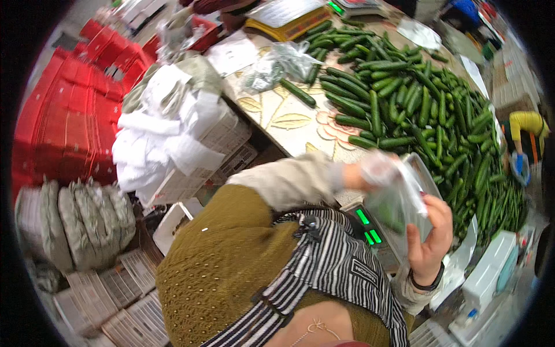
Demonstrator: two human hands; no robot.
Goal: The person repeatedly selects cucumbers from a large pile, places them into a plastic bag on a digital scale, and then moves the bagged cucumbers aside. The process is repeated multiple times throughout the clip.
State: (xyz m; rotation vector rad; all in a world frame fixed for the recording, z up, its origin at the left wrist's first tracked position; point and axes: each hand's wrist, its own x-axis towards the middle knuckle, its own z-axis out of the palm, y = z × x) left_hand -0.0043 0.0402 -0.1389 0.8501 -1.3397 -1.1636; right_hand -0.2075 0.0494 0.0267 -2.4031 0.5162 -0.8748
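Observation:
A thin clear plastic bag (401,195) spans both hands above the tray of a digital scale (368,226) with green lit displays. My left hand (375,172), blurred and partly covered by the plastic, grips the bag's upper left side. At the bag's right edge, my right hand (431,238), with a black wristband, has the plastic at its fingertips, thumb spread lower down. Green shows through the bag; whether it lies inside or behind is unclear. A big heap of cucumbers (403,95) covers the table beyond, and one cucumber (298,92) lies apart near a crumpled clear bag (277,65).
A second scale (288,19) with a yellow body stands at the table's far end. Left are a box of white cloths (151,130), stacked red crates or bags (69,112) and a grey-green bundle (86,225). A person in yellow (527,126) bends at far right.

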